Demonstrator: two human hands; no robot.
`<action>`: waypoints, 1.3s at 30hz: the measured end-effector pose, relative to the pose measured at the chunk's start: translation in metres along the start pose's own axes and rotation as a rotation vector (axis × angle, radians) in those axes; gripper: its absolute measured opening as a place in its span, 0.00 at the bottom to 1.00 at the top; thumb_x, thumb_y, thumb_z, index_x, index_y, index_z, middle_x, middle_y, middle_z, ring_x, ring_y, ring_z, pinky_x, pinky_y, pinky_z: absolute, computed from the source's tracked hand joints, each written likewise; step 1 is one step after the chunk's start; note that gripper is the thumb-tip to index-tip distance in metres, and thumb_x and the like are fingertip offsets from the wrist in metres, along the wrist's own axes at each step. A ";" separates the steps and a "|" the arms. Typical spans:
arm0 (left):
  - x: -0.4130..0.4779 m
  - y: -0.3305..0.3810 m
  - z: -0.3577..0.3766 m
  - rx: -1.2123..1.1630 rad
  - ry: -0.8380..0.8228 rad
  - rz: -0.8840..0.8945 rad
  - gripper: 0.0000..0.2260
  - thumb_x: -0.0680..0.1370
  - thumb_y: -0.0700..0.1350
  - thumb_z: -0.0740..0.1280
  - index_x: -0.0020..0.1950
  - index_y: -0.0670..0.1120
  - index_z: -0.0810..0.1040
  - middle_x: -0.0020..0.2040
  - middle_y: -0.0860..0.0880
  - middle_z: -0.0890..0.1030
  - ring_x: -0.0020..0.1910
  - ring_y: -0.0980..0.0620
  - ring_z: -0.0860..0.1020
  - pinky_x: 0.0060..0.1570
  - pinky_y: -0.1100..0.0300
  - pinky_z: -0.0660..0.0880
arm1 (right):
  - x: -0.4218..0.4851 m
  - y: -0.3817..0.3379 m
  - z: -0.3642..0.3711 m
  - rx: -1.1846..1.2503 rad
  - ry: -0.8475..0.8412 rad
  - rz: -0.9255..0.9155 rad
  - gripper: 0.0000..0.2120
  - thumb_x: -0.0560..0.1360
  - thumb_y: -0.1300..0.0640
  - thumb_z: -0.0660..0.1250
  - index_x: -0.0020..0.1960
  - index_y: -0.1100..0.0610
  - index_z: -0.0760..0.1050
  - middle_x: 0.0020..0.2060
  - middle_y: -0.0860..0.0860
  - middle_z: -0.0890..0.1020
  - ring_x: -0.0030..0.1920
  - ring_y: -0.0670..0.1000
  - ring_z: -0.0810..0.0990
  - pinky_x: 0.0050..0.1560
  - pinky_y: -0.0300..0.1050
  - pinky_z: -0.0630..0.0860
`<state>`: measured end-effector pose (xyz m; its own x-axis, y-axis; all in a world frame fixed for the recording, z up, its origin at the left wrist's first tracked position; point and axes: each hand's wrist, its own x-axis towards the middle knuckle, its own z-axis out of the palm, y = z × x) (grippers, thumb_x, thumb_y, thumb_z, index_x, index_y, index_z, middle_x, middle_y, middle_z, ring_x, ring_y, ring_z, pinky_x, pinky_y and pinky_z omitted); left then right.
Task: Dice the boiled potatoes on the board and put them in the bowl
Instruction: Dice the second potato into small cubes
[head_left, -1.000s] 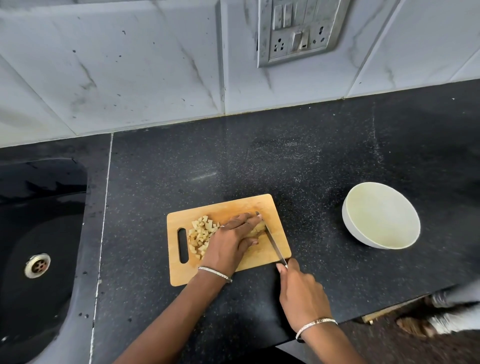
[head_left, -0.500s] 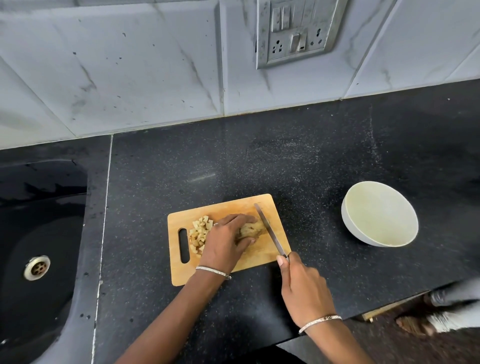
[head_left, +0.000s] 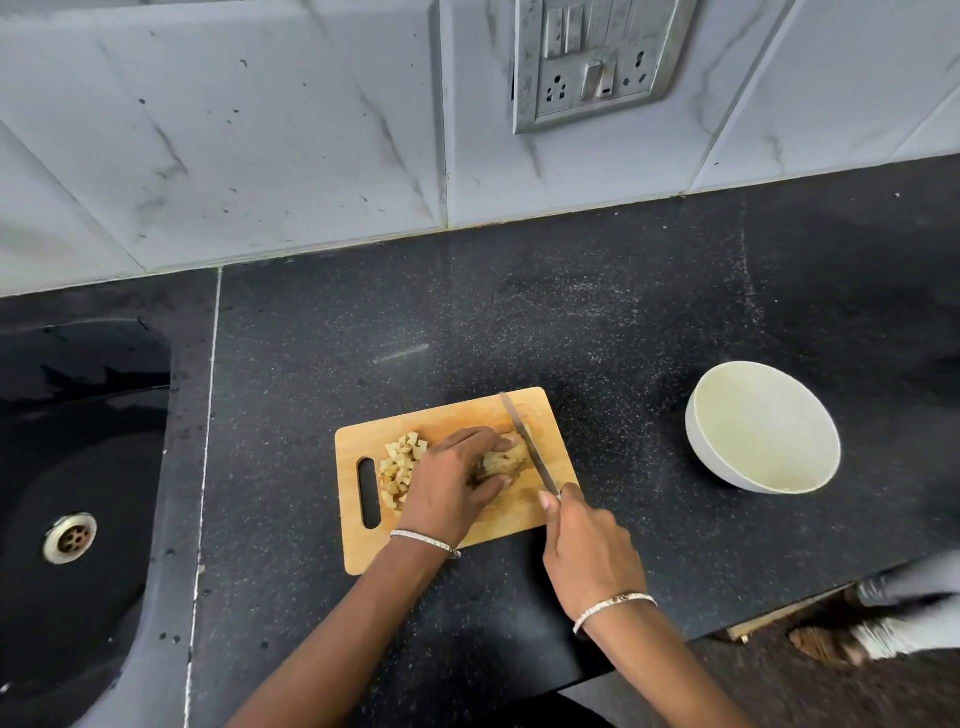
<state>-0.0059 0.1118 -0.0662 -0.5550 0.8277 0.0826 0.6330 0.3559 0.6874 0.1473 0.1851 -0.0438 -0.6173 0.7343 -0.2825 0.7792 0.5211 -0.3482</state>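
Note:
A wooden cutting board (head_left: 545, 415) lies on the black counter. A pile of diced potato (head_left: 399, 462) sits near its handle slot. My left hand (head_left: 449, 480) grips a boiled potato piece (head_left: 506, 457) at the board's middle, fingers curled over it. My right hand (head_left: 587, 545) holds a knife (head_left: 527, 441) by the handle; the blade lies across the potato's right end. The white bowl (head_left: 763, 428) stands to the right of the board and holds nothing.
A black sink (head_left: 72, 467) with a metal drain lies at the left. The tiled wall carries a socket plate (head_left: 597, 57) behind the counter. The counter's front edge runs at the lower right, with a person's feet (head_left: 852, 631) on the floor beyond.
The knife lifted from the board's right side and moved left onto the potato's end. My left hand shifted its hold, baring more of the potato.

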 end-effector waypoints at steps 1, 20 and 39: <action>0.000 0.001 0.000 -0.001 0.004 -0.003 0.16 0.70 0.45 0.76 0.56 0.52 0.81 0.57 0.56 0.81 0.54 0.57 0.79 0.53 0.68 0.71 | 0.001 -0.002 0.000 -0.008 -0.010 0.003 0.19 0.82 0.43 0.45 0.59 0.53 0.67 0.46 0.55 0.82 0.50 0.63 0.81 0.41 0.53 0.74; -0.002 0.004 0.001 -0.031 0.025 -0.038 0.14 0.71 0.45 0.76 0.55 0.52 0.81 0.57 0.58 0.81 0.55 0.57 0.79 0.52 0.67 0.72 | -0.012 0.007 0.016 -0.064 -0.053 0.083 0.20 0.82 0.42 0.45 0.64 0.52 0.66 0.50 0.56 0.82 0.53 0.62 0.81 0.44 0.53 0.75; -0.002 -0.001 -0.003 -0.013 0.052 -0.026 0.15 0.68 0.45 0.77 0.54 0.53 0.82 0.56 0.57 0.81 0.54 0.58 0.78 0.51 0.72 0.68 | 0.006 0.021 0.017 0.611 -0.223 0.218 0.22 0.81 0.41 0.55 0.36 0.55 0.69 0.26 0.49 0.70 0.24 0.49 0.65 0.25 0.40 0.60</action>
<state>-0.0068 0.1085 -0.0648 -0.5983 0.7948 0.1018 0.6112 0.3705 0.6994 0.1583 0.1937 -0.0682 -0.5114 0.6537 -0.5578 0.7277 -0.0158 -0.6857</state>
